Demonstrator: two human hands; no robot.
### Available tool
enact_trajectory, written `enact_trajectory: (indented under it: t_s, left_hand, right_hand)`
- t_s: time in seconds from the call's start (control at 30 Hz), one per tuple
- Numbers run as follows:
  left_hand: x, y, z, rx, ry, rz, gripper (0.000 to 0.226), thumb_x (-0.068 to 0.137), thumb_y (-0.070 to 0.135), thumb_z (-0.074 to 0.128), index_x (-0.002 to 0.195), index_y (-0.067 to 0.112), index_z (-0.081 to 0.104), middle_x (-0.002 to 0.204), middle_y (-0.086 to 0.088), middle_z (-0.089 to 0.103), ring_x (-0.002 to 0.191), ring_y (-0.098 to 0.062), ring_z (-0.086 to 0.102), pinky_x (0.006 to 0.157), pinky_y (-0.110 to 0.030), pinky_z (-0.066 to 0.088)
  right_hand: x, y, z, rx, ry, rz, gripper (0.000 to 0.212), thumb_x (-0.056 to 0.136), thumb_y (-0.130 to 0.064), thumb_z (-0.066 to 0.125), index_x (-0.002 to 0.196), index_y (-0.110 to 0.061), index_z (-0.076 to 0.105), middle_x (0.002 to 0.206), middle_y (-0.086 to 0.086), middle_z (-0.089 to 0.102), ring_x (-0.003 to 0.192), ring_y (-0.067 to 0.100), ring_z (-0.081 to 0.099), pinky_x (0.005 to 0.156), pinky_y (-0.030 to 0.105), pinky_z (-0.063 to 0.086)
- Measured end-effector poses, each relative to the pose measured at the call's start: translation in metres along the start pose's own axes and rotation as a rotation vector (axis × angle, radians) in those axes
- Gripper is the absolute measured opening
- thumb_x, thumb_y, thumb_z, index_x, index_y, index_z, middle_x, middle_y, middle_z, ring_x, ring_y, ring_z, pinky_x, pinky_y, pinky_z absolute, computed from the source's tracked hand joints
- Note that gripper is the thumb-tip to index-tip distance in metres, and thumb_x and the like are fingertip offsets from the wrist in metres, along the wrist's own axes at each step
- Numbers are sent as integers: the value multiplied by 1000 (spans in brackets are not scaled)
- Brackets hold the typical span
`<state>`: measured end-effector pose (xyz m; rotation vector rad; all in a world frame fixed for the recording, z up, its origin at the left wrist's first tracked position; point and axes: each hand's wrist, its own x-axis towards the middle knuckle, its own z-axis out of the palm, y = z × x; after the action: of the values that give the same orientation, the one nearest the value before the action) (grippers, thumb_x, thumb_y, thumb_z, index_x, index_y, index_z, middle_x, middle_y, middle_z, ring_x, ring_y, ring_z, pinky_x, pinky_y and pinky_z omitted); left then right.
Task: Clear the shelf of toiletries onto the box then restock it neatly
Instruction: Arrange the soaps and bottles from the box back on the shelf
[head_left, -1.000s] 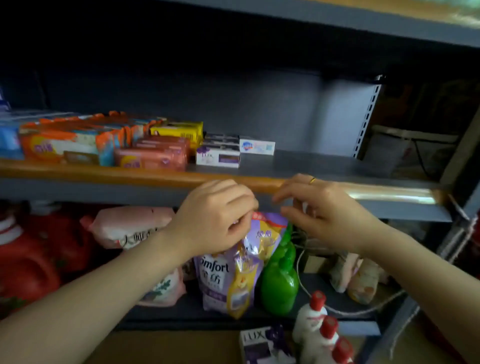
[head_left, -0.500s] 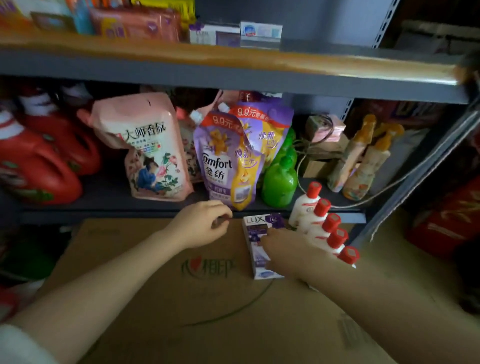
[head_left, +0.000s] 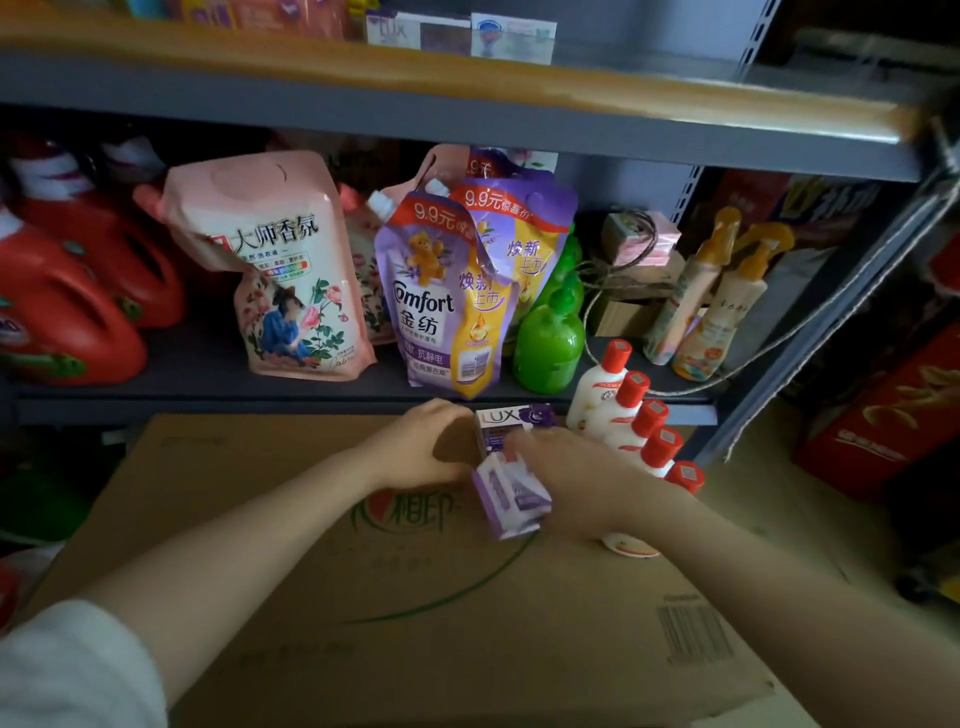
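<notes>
Right hand (head_left: 576, 473) gripped a tilted soap box (head_left: 511, 493) over the carton (head_left: 415, 597); left hand (head_left: 421, 441) curled loosely beside it, holding nothing visible. Second Lux box (head_left: 506, 423) lay just behind. Best set it down flat alongside that one. Red-capped bottles (head_left: 631, 415) crowded the right; pouches (head_left: 447, 296) on the shelf (head_left: 208, 374) beyond.

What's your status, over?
Right hand grips tilted soap box. Left hand beside it, curled, empty. Second Lux box behind; bottles crowd right.
</notes>
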<state>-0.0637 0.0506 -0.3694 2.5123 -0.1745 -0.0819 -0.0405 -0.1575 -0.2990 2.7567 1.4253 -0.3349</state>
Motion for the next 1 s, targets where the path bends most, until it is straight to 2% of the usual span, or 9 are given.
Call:
enact_trajectory:
  t_s: [0.07,0.17,0.27,0.43,0.6,0.73,0.8,0.9,1.0]
  left_hand:
    - [9,0,7,-76,4,23,66,65,57,65,120,21,56,117,10,53,110,-4,49,98,-28,40]
    - [25,-3,17,-100,-12,-14,73,64,60,70,129,34,46,129,12,50,120,-7,47,99,-38,44]
    - [39,3,22,-52,-21,-77,92,58,66,69,136,29,37,132,10,45,121,-10,44,99,-38,43]
    - [43,19,28,89,-15,-106,78,65,51,74,129,21,41,120,5,44,108,-14,47,90,-35,45]
    - [26,29,-19,39,185,-52,53,68,45,74,109,22,50,106,9,46,100,-10,47,76,-26,41]
    - [0,50,-87,-29,410,48,71,63,49,75,123,23,46,110,16,46,101,-7,49,81,-21,41]
    - [-13,66,-122,-24,537,137,70,58,55,67,118,27,46,105,19,46,98,-6,51,81,-19,41]
    - [-23,84,-166,35,698,240,66,58,52,66,114,19,50,102,12,47,97,-5,49,86,-15,38]
    - [-27,99,-202,51,750,266,66,57,52,67,114,25,49,109,18,46,102,1,50,88,-16,41]
  right_hand:
    - [-8,0,-19,116,138,-7,61,79,-34,69,129,-22,38,125,0,50,113,19,47,85,26,36]
    - [-19,6,-47,233,293,5,72,76,-26,72,137,-19,34,130,2,47,117,20,44,91,25,35]
    - [-24,18,-68,316,421,75,80,72,-32,76,139,-19,33,132,1,47,120,20,44,95,29,38]
    - [-20,32,-85,329,564,93,79,72,-36,74,139,-19,36,129,3,51,116,24,48,95,35,43]
    - [-7,38,-99,337,646,44,79,75,-34,74,141,-17,34,127,2,50,111,14,49,88,23,42]
    - [5,37,-123,342,771,-16,76,74,-29,76,139,-16,39,116,-4,48,100,-2,40,80,2,33]
    - [15,36,-141,310,870,-49,76,73,-32,77,138,-17,41,114,-6,47,102,4,44,86,10,37]
    - [30,37,-168,102,1096,-41,71,70,-35,67,135,-13,47,120,9,54,105,33,51,91,41,40]
    - [35,43,-197,-69,1233,-2,70,68,-32,60,133,-10,47,122,16,55,101,41,52,90,45,40]
